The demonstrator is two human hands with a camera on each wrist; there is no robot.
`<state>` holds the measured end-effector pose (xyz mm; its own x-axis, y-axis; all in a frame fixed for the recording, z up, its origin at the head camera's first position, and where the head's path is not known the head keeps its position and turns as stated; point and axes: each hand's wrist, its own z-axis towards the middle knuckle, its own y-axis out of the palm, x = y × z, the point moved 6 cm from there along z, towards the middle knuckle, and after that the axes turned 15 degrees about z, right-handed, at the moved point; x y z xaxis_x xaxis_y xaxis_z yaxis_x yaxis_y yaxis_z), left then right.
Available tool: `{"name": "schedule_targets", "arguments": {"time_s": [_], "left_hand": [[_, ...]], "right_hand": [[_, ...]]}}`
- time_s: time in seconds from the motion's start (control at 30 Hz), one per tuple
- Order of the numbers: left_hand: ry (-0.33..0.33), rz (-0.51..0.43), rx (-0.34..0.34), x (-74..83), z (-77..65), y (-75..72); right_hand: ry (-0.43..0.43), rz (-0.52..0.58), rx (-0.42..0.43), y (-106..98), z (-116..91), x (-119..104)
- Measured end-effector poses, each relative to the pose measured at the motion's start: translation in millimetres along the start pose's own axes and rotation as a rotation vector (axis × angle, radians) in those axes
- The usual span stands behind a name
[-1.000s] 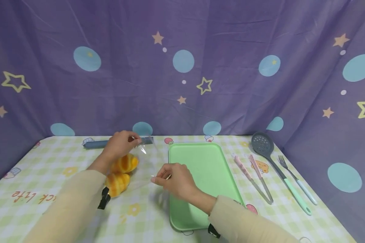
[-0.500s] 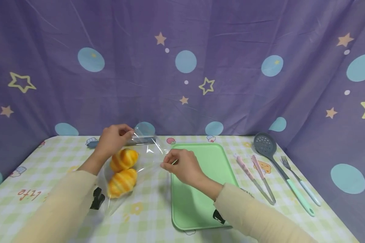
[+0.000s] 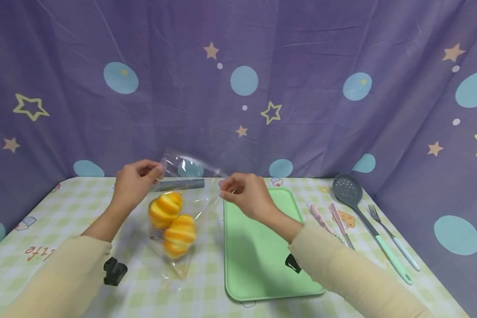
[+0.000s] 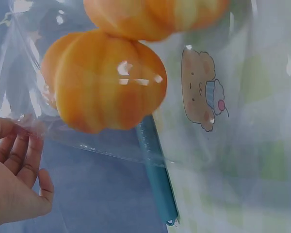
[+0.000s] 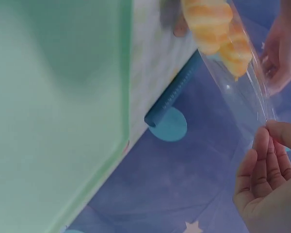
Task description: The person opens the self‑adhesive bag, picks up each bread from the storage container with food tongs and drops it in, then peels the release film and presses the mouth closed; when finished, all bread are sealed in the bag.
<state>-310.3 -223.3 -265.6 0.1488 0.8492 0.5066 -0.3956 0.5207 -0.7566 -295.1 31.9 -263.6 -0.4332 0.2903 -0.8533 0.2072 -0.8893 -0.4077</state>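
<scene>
A clear plastic bag (image 3: 184, 161) hangs between my hands, its upper edge stretched from one to the other. Inside it lie two croissant-shaped breads, an upper bread roll (image 3: 166, 210) and a lower bread roll (image 3: 180, 237), both yellow-orange with stripes. My left hand (image 3: 134, 182) pinches the bag's left top corner between thumb and fingers. At the opposite corner, my right hand (image 3: 249, 194) pinches the film, as the right wrist view also shows at the thumb and fingertips of that right hand (image 5: 271, 182). In the left wrist view the breads (image 4: 106, 82) show through the film.
A light green tray (image 3: 270, 265) lies below my right forearm. A long dark blue box-like bar (image 3: 183, 184) lies at the table's back. To the right are pink-handled tongs (image 3: 339, 221), a slotted skimmer (image 3: 355, 203) and a fork (image 3: 393, 238). A purple curtain stands behind.
Both hands have risen and my right hand has moved right and away from me. The bag with the breads has been drawn up and spread; the breads have shifted slightly right.
</scene>
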Motion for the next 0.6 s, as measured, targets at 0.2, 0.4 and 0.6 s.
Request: {"name": "schedule_targets", "arguments": {"time_s": [0.2, 0.4, 0.6], "left_hand": [[-0.003, -0.046, 0.063, -0.9, -10.1, -11.2], [-0.067, -0.200, 0.075, -5.6, -22.2, -16.3], [-0.102, -0.409, 0.062, -8.8, -31.7, -18.3]], "right_hand": [[-0.024, -0.015, 0.019, -10, 10, -8], [-0.041, 0.012, 0.031, -16, 18, -15], [-0.096, 0.020, 0.029, -21, 22, -21]]}}
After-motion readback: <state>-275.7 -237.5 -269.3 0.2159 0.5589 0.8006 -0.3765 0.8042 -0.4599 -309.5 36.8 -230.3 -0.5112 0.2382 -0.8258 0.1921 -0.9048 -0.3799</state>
